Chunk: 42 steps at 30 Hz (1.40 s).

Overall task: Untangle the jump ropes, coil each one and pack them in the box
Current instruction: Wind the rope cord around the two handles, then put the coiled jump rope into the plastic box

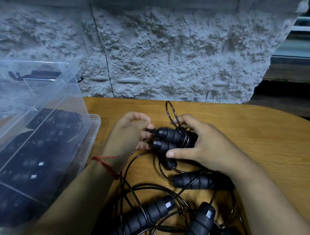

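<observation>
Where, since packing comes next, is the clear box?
Head view: the clear box sits at the left of the table, just left of the left hand, holding black ropes.

Tabletop: wood with visible grain, smooth, satin finish.

Box, at the left edge of the tabletop: clear plastic, smooth and glossy, with reflections on its walls.

Handles, on the tabletop: black foam sleeves, matt, ribbed in rings.

End caps of the handles: hard black plastic, smoother than the foam, with a small shiny facet.

Cords, spread over the near part of the tabletop: thin, black, smooth coating with a glossy sheen.

Wall, behind the tabletop: rough, grainy, matt grey surface.

Thread, on the wrist above the tabletop's left side: red twisted fibre, matt.
</observation>
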Available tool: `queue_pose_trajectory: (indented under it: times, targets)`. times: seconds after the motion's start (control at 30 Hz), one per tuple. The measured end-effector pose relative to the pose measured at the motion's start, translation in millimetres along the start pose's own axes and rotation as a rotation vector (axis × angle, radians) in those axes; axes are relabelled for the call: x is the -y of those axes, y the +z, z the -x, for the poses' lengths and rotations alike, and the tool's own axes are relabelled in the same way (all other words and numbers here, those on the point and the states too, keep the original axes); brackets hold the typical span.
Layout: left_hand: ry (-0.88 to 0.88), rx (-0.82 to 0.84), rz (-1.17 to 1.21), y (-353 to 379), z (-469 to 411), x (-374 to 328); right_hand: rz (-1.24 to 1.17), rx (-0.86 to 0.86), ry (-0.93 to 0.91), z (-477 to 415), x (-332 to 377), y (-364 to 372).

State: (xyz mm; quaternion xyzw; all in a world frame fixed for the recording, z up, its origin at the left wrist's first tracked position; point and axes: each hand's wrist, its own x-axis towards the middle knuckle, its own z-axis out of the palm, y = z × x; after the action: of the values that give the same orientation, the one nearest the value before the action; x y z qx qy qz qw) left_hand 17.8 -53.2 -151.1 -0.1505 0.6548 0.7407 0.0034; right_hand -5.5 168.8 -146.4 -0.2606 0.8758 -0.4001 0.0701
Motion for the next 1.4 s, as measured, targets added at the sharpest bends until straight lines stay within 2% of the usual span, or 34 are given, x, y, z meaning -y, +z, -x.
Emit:
queue_pose_trajectory:
  times: [0.1, 0.17, 0.3, 0.4, 0.43, 0.57, 0.7, 0.83, 0.9, 0.97, 1.07, 1.17, 1.4]
  targets:
    - [0.066, 0.008, -0.049, 1, 3, -5, -0.064, -0.087, -0.021, -1, 8, -6]
    - [0.051, 0.055, -0.08, 0, 6, -11, -0.1, -0.11, -0.04, 0, 18, -9]
    - [-0.191, 0.256, -0.143, 7, 18, -27, -0.121, -0.167, -0.134, -1, 36, -13]
    - [-0.341, 0.49, 0.049, 10, 39, -37, -0.132, -0.17, -0.233, -5, 51, -16]
    - [-0.347, 0.518, 0.13, 9, 46, -41, -0.126, -0.168, -0.276, -6, 59, -18]
    - [-0.228, 0.423, 0.43, 6, 71, -55, -0.039, -0.123, -0.359, -5, 92, -23]
    - [-0.072, 0.296, 0.467, -5, 104, -77, -0.045, -0.111, -0.314, 17, 118, -34]
    - [0.165, 0.151, 0.459, -21, 136, -110, -0.4, 0.007, -0.108, 51, 157, -41]
    - [0.234, 0.087, 0.409, -28, 156, -117, -0.689, 0.033, 0.006, 67, 177, -34]
    - [0.281, 0.04, 0.354, -37, 175, -118, -0.823, 0.039, 0.088, 78, 196, -25]
    - [0.349, -0.04, 0.231, -51, 203, -117, -0.711, 0.027, 0.108, 85, 224, -4]
    - [0.406, -0.137, 0.105, -64, 220, -118, -0.503, -0.057, 0.043, 82, 252, 9]
    - [0.373, -0.328, -0.019, -123, 252, -139, 0.125, -0.041, -0.285, 67, 338, 45]
